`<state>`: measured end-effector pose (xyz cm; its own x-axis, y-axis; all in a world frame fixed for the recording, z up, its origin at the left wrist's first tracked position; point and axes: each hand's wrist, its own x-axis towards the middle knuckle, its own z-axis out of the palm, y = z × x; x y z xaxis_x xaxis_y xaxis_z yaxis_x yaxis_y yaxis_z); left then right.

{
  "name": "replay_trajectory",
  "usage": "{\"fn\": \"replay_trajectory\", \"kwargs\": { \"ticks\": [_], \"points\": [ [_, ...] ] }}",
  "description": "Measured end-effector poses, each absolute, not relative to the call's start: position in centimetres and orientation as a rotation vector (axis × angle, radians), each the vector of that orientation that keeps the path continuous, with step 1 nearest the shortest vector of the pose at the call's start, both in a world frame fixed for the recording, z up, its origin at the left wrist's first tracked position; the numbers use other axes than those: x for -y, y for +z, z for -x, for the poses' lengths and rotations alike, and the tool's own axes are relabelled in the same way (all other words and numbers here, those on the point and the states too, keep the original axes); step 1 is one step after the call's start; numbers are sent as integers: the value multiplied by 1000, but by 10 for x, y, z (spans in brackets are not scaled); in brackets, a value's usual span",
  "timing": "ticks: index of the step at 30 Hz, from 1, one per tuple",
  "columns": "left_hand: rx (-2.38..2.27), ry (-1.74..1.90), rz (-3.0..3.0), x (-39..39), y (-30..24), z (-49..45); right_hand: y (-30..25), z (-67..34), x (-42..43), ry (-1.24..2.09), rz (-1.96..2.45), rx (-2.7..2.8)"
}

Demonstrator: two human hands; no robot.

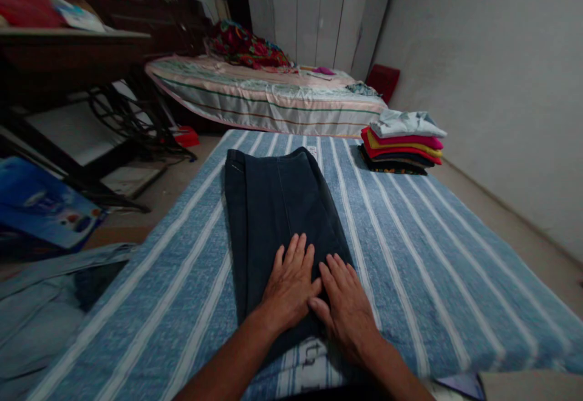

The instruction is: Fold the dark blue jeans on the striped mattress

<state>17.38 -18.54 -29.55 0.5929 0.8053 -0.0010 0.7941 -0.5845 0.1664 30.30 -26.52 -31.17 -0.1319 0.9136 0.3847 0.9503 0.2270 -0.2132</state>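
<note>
A dark navy pair of trousers (277,206) lies folded lengthwise on a blue and white striped sheet (410,249), waistband at the far end. My left hand (290,285) rests flat on the near part of the trousers, fingers stretched out. My right hand (345,304) lies flat beside it, fingers together and extended, thumb touching the left hand, over the trousers' right edge. Neither hand holds anything.
A stack of folded clothes (401,143) sits at the far right corner of the sheet. A mattress (268,94) with a colourful bundle lies beyond. A dark table with a metal frame (77,67) stands left. Denim cloth (50,304) lies near left.
</note>
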Motion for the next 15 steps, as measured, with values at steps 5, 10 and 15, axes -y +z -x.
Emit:
{"fn": "replay_trajectory", "kwargs": {
  "ticks": [5, 10, 15],
  "points": [
    [-1349, 167, -2591, 191, -296, -171, -348, -322, 277, -248, 1725, 2149],
    [-1314, 274, -2491, 190, -292, -163, -360, -325, 281, -467, 1644, 2096],
    [-1366, 447, -2428, 173, -274, -160, -333, -300, 258, -410, 1556, 2037]
  ]
}}
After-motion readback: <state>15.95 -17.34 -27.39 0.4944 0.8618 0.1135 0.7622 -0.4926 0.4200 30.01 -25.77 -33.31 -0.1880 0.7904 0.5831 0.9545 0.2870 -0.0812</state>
